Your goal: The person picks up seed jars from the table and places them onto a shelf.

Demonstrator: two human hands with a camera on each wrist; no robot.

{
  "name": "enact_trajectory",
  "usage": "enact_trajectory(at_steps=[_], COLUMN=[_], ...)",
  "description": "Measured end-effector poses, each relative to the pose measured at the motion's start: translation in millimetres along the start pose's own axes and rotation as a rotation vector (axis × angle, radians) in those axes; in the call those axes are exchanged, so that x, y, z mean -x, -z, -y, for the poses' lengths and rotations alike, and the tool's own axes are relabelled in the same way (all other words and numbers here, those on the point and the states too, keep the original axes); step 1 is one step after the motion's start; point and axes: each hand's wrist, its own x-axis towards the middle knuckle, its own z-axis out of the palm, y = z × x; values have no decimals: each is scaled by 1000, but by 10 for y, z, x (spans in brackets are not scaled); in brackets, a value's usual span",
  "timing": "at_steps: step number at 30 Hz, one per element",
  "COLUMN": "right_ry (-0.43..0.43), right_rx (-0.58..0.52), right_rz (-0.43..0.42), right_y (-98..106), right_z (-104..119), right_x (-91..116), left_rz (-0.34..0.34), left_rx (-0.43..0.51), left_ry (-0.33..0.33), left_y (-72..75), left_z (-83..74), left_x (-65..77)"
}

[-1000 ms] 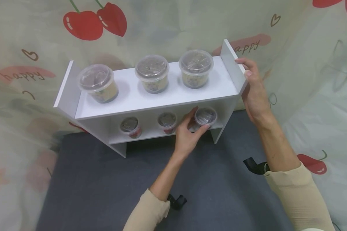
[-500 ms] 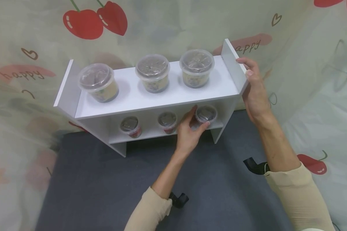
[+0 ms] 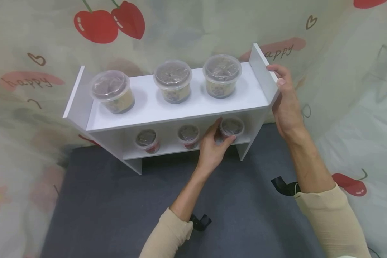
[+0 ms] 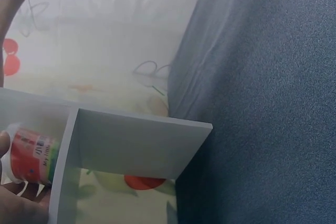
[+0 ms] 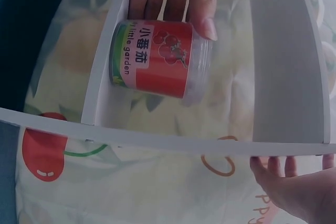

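Note:
My left hand (image 3: 209, 150) reaches into the lower level of a white shelf and grips a small clear-lidded cup (image 3: 231, 126), thumb in front and fingers at its left side. The cup's red label shows tomatoes and the words "little garden" in the right wrist view (image 5: 163, 56). It stands upright on the lower board, close to the right end. My right hand (image 3: 287, 104) holds the upper edge of the white shelf's right side panel (image 3: 264, 73), its fingers against the outer face.
Two similar cups, one in the middle (image 3: 189, 135) and one at the left (image 3: 147, 140), stand on the lower board. Three larger lidded tubs (image 3: 175, 80) line the top board. Behind hangs a cherry-printed sheet (image 3: 193, 25); dark grey cloth (image 3: 167, 208) lies below.
The left thumb has shifted slightly across the front of the cup, and the cup sits a little further back. The right hand stays on the side panel.

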Motion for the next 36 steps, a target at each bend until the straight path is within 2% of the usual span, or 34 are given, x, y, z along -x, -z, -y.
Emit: enact_trajectory(at_steps=[7, 13, 19, 26, 29, 36], right_ry=[29, 41, 71, 65, 46, -38], right_rx=[-17, 22, -3, 9, 100, 481], right_rz=[-43, -83, -130, -144, -171, -163], right_y=[-31, -56, -56, 42, 111, 222], right_z=[-39, -47, -71, -212, -265, -297], right_x=[13, 65, 124, 263, 338, 480], left_rz=[8, 26, 75, 114, 128, 111], left_rx=[-30, -53, -61, -94, -82, -92], left_ry=[35, 26, -2, 31, 29, 17], left_y=[-13, -19, 8, 35, 39, 66], left_z=[-7, -5, -17, -52, -54, -44], left_x=[7, 57, 136, 262, 301, 372])
